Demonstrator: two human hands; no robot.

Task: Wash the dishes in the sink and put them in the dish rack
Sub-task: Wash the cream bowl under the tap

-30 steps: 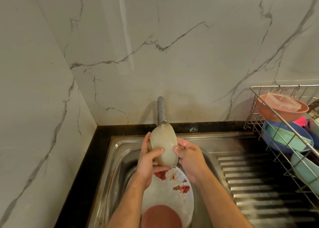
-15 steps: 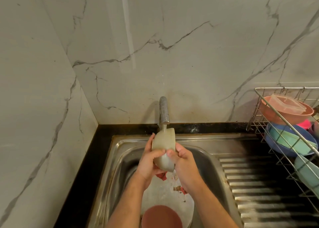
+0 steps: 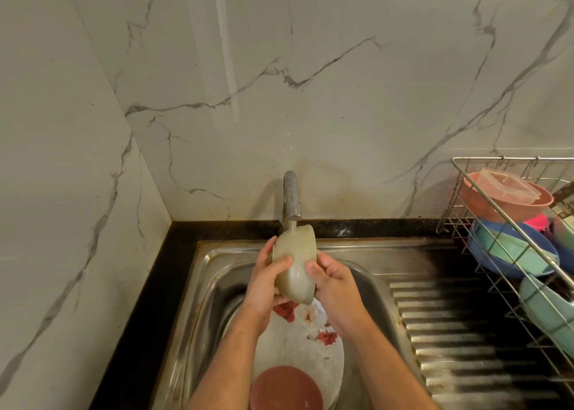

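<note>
— With both hands clamped on it, where exactly sits the bowl (image 3: 295,265)?
— Held up over the sink (image 3: 217,273), right under the tap (image 3: 292,197), with a thin stream landing on its upper edge.

— Turned which way?
— Tipped on edge, base toward the camera and low, rim toward the tap; mouth apparently facing right and away, though hard to say for sure.

— And the grip?
— Left hand (image 3: 264,280) curled round the left side, thumb across the outer wall. Right hand (image 3: 332,280) curled round the right side, fingertips on the wall. Both closed on the bowl, neither free.

— Which way to the rack (image 3: 459,198)?
— Off to the right, well apart, across the ribbed drainboard (image 3: 466,322). Right hand nearer to it, so probably the one to carry the bowl over.

— Room in there?
— Crowded with coloured bowls, leaning on edge; a free slot hard to pick out.

— Still left in the sink?
— Flowered plate (image 3: 298,341) below the hands, with a red bowl (image 3: 285,389) lying on it.
</note>
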